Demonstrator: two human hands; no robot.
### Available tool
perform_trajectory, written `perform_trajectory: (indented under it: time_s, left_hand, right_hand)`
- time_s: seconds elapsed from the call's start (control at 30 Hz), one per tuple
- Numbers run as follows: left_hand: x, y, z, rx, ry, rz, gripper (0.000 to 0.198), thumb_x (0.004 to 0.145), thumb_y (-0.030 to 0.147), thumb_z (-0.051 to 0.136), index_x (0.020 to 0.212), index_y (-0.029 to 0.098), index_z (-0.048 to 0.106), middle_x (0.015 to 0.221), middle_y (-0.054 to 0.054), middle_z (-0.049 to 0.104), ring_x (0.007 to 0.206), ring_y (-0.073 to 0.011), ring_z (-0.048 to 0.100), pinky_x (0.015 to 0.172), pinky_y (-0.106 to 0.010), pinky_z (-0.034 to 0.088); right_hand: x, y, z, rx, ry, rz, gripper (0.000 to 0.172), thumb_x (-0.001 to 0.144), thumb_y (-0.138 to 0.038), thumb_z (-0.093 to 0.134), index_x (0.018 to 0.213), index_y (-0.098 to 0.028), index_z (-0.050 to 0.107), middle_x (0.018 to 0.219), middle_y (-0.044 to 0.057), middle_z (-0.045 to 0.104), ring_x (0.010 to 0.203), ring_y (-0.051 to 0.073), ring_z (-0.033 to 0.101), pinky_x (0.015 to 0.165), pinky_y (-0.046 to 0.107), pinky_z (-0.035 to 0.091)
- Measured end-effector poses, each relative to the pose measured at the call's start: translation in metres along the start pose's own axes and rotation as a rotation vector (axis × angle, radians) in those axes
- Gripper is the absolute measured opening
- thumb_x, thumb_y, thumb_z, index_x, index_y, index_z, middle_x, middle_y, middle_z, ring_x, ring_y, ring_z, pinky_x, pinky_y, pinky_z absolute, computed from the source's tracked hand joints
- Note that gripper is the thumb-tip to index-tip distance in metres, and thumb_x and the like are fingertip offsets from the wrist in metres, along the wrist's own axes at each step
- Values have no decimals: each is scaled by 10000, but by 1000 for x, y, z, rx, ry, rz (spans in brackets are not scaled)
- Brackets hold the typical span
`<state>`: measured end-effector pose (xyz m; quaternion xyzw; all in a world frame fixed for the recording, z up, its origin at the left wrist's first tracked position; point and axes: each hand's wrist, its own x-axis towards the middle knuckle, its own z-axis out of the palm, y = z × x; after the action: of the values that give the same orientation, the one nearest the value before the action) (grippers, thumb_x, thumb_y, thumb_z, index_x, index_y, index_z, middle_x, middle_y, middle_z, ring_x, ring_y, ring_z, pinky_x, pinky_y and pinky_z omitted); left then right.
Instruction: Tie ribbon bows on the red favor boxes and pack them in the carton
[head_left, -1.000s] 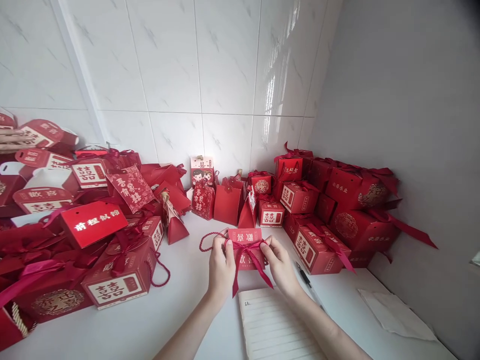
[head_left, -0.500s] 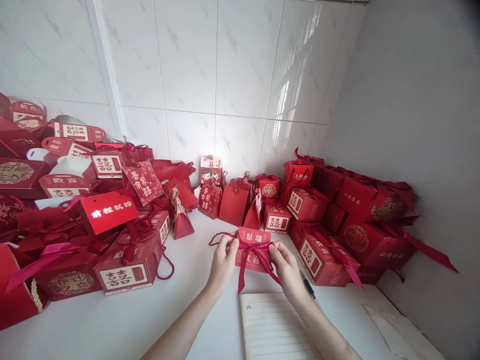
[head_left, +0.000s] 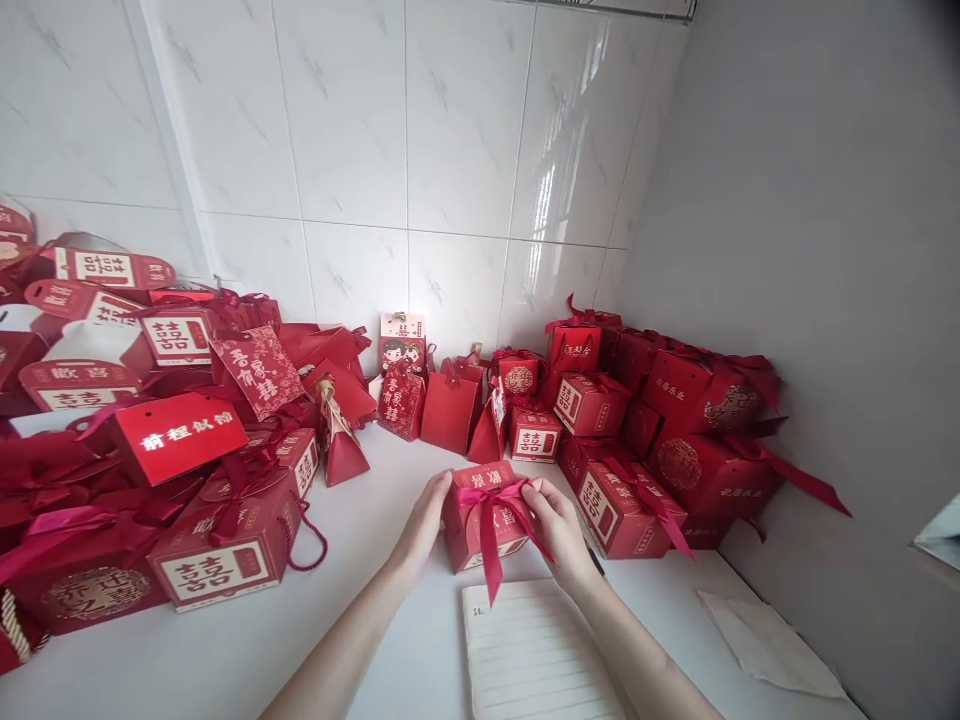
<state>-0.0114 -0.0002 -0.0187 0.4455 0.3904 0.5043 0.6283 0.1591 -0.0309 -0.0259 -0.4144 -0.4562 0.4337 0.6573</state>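
A small red gift box (head_left: pixel 480 525) with gold characters and a crimson ribbon bow rests on the white table (head_left: pixel 247 650) just beyond a lined notebook (head_left: pixel 536 655). My left hand (head_left: pixel 421 525) lies against the box's left side, fingers curled round its far corner. My right hand (head_left: pixel 553 528) grips its right side, thumb and fingers by the bow. The ribbon tails hang over the front of the box toward the notebook.
Heaps of red gift boxes and bags fill the left (head_left: pixel 214 560) and the back right corner (head_left: pixel 630 505). A black pen lies beside my right wrist. A white paper (head_left: pixel 765 630) lies at the right, near the grey wall. Tiled wall behind.
The box has turned so that a corner now faces me, and its red cord handle is out of sight. My hands moved from pinching the bow to holding the box's sides.
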Motion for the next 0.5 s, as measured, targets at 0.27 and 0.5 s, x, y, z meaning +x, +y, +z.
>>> perform_trajectory:
  time_s: [0.27, 0.5]
  left_hand:
    - [-6, 1, -1, 216, -70, 266, 519, 754, 557, 519, 1112, 182, 545, 1129, -88, 601, 1051, -242, 553, 894, -329, 415]
    - [-6, 3, -4, 131, -103, 336, 536, 738, 494, 589, 1156, 160, 551, 1229, -122, 547, 1146, -275, 505, 948, -347, 403]
  right_hand:
    - [-7, -5, 4, 123, -120, 21, 281, 720, -388, 678, 919, -237, 549, 912, 16, 590, 783, 164, 577, 692, 265, 480]
    - [-8, -13, 5, 145, -254, 77, 387, 758, -379, 653, 1116, -256, 572, 1140, 48, 600, 1083, 236, 539, 933, 342, 427]
